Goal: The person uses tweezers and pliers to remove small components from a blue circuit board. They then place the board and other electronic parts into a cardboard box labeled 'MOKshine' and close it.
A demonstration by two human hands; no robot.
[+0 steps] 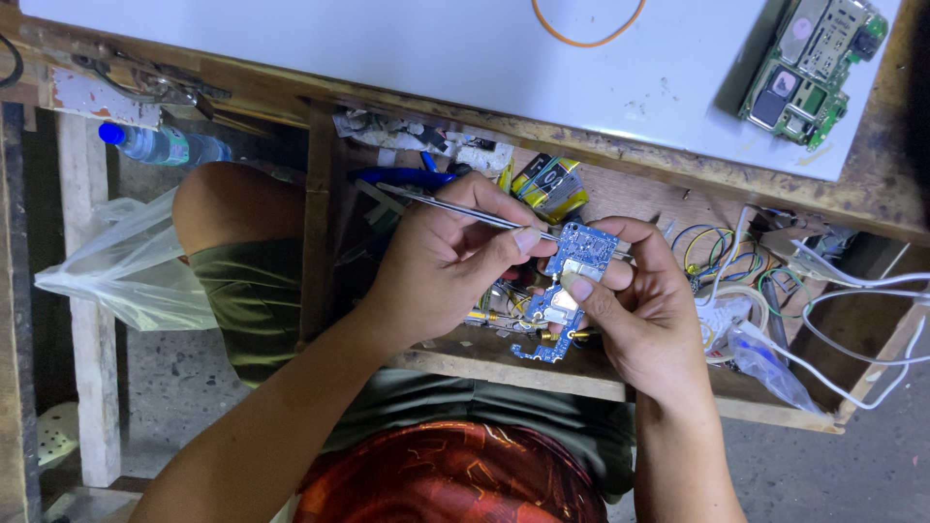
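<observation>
My left hand [446, 261] pinches thin metal tweezers [455, 206], whose tip reaches the top edge of a small blue circuit board [579, 254]. My right hand [644, 300] holds that board upright by its edge, thumb on its face. Both hands hover over an open wooden drawer [504, 368] below the table edge. The board's lower part [547, 344] pokes out under my right thumb.
A green circuit board [812, 66] lies on the white tabletop [387, 48] at top right, with an orange rubber band [586, 29] near the top edge. The drawer holds batteries [550, 184], coloured rubber bands [722, 254] and white cables [852, 320]. A plastic bag [126, 261] and bottle [160, 145] sit left.
</observation>
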